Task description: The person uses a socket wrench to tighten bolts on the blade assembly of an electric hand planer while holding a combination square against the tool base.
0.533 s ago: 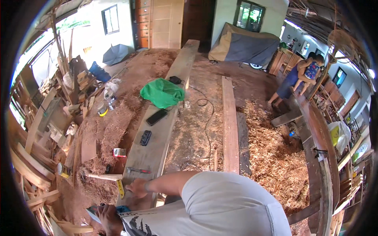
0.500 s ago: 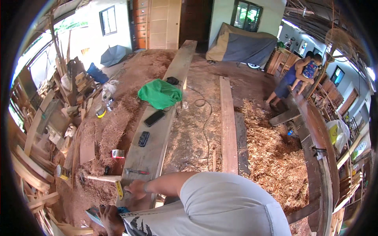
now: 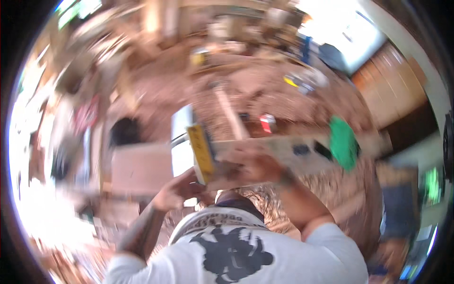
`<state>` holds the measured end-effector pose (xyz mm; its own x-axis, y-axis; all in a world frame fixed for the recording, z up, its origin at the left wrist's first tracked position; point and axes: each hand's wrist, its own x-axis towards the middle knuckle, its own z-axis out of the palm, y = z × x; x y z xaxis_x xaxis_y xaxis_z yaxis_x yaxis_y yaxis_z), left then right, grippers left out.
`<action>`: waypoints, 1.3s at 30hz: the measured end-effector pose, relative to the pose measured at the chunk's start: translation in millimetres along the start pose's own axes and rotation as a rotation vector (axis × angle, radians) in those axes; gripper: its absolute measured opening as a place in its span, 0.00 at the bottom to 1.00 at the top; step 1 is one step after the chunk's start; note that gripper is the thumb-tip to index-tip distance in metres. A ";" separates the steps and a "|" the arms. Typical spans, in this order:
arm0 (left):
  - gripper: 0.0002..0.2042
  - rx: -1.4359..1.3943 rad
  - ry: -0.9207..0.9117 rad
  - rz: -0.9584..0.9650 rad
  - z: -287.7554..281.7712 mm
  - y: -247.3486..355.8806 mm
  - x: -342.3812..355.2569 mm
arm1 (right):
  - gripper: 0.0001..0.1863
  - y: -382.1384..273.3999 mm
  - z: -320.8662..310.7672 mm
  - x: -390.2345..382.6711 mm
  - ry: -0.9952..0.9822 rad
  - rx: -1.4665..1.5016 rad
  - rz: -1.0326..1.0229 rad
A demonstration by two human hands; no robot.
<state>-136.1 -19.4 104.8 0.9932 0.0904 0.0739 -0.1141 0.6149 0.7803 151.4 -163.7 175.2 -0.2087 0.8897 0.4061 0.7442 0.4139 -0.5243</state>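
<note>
The picture is smeared by motion. My left hand point(image 3: 182, 189) is closed at the lower end of a pale, flat-faced tool point(image 3: 183, 149), whose exact kind I cannot make out. A yellow strip point(image 3: 201, 154) with dark marks stands against that tool, above my left fingers. My right hand point(image 3: 257, 165) is over the long plank point(image 3: 279, 150), to the right of the strip; its fingers are too blurred to read. Beyond the plank lies a hammer point(image 3: 229, 111), its wooden handle pointing toward the plank.
On the plank's right part are a small dark object point(image 3: 300, 149), a black phone point(image 3: 324, 150) and a green cloth point(image 3: 345, 144). A red and white box point(image 3: 267, 123) sits just beyond. Scrap wood and containers are blurred at the back; a reddish board point(image 3: 142, 165) is at left.
My view has swung left, so the plank now runs across the picture. The pale tool and my left hand have come up beside the yellow strip.
</note>
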 end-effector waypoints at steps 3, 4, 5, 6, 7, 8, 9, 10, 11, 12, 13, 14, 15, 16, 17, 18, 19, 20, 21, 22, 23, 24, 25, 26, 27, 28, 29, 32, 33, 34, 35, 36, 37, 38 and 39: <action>0.69 -0.220 0.030 0.001 26.0 -23.1 -31.5 | 0.30 -28.6 6.0 25.4 -0.226 -0.011 -0.287; 0.61 -0.251 0.059 0.061 27.8 -42.4 -40.2 | 0.30 -36.3 12.0 30.9 -0.317 0.027 -0.272; 0.61 -0.264 0.093 0.103 21.6 -63.0 -54.3 | 0.30 -42.7 20.8 37.0 -0.392 0.054 -0.246; 0.54 -0.178 0.091 0.192 13.9 -85.3 -66.9 | 0.30 -42.8 34.2 42.3 -0.416 0.065 -0.292; 0.47 -0.099 0.072 0.267 16.5 -90.8 -66.8 | 0.30 -43.1 38.8 47.6 -0.443 0.070 -0.295; 0.34 -0.017 0.168 0.364 20.4 -93.7 -73.5 | 0.30 -43.2 42.0 57.0 -0.388 -0.014 -0.397; 0.34 -0.030 0.173 0.371 21.0 -93.3 -75.5 | 0.31 -41.3 43.1 66.1 -0.327 -0.098 -0.495; 0.33 0.000 0.271 0.441 21.8 -93.4 -76.1 | 0.34 -39.1 40.2 73.8 -0.231 -0.164 -0.498; 0.32 0.035 0.370 0.500 18.9 -92.9 -77.0 | 0.34 -27.9 40.5 78.5 -0.240 -0.163 -0.497; 0.31 0.175 0.434 0.558 8.3 -89.1 -76.1 | 0.33 -10.0 44.2 81.6 -0.039 -0.072 -0.377; 0.30 0.317 0.511 0.606 -2.8 -85.8 -75.4 | 0.32 11.0 50.5 84.0 0.163 0.019 -0.249; 0.29 0.453 0.594 0.647 -14.8 -82.7 -73.3 | 0.31 36.4 60.7 85.7 0.223 0.040 -0.030; 0.28 0.478 0.638 0.679 -25.7 -84.2 -68.4 | 0.30 60.9 75.1 87.1 0.282 0.060 0.187; 0.24 0.360 0.638 0.618 -26.2 -80.4 -63.4 | 0.30 84.2 92.8 84.4 0.282 0.055 0.200; 0.24 0.353 0.637 0.613 -32.8 -81.6 -57.5 | 0.29 103.8 114.1 83.5 0.270 0.189 0.382; 0.24 0.434 0.638 0.581 -42.4 -84.5 -51.7 | 0.27 115.2 129.0 84.9 0.254 0.325 0.563; 0.25 0.517 0.642 0.540 -49.7 -85.4 -48.5 | 0.27 119.1 141.0 85.9 0.248 0.335 0.575; 0.22 0.649 0.620 0.544 -56.2 -87.0 -43.4 | 0.27 122.7 151.1 86.2 0.286 0.362 0.577; 0.22 0.455 0.606 0.643 -53.0 -96.1 -30.5 | 0.27 126.9 157.9 86.1 0.324 0.388 0.579; 0.22 0.472 0.629 0.633 -53.9 -104.4 -27.5 | 0.23 110.5 147.1 94.8 0.242 0.445 0.630; 0.22 0.483 0.632 0.627 -53.6 -110.8 -21.8 | 0.23 107.7 141.3 94.0 0.245 0.443 0.659; 0.22 0.464 0.623 0.609 -49.9 -113.2 -17.7 | 0.21 108.9 136.4 93.1 0.214 0.398 0.563; 0.21 0.512 0.607 0.583 -44.7 -113.2 -16.8 | 0.20 109.0 133.4 95.4 0.179 0.359 0.460; 0.21 0.534 0.606 0.564 -40.8 -116.7 -16.0 | 0.19 105.5 132.7 101.6 0.168 0.368 0.394; 0.21 0.554 0.602 0.545 -36.4 -120.4 -14.4 | 0.19 105.3 131.4 105.2 0.163 0.374 0.409; 0.20 0.491 0.567 0.583 -32.2 -123.5 -11.0 | 0.19 105.9 130.1 109.3 0.126 0.373 0.349; 0.19 0.427 0.532 0.621 -30.1 -125.4 -9.3 | 0.19 107.9 129.6 111.5 0.091 0.372 0.289; 0.18 0.487 0.565 0.618 -37.7 -122.4 -12.5 | 0.20 109.8 127.9 113.7 0.063 0.365 0.272; 0.19 0.541 0.589 0.636 -40.5 -122.2 -14.5 | 0.21 108.1 126.6 115.0 0.062 0.349 0.248; 0.20 0.445 0.596 0.610 -40.0 -120.1 -16.1 | 0.22 105.9 124.6 116.2 0.046 0.371 0.268; 0.20 0.438 0.599 0.604 -38.8 -118.7 -16.1 | 0.22 106.8 123.4 116.0 0.041 0.374 0.276; 0.20 0.420 0.598 0.620 -37.4 -117.3 -16.3 | 0.24 108.3 122.2 115.1 0.024 0.380 0.264; 0.20 0.415 0.591 0.628 -37.1 -116.5 -16.2 | 0.25 109.6 122.1 114.5 0.006 0.389 0.250; 0.21 0.409 0.584 0.637 -37.2 -115.5 -16.1 | 0.25 110.4 121.6 114.5 0.001 0.393 0.257; 0.21 0.404 0.576 0.646 -37.6 -114.4 -16.0 | 0.27 110.9 120.8 114.6 -0.015 0.404 0.255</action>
<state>-139.9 -61.7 -9.0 0.5638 0.7560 0.3326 -0.5121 0.0040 0.8589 133.3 7.5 73.1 -0.0626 0.9741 0.2173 0.4670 0.2210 -0.8562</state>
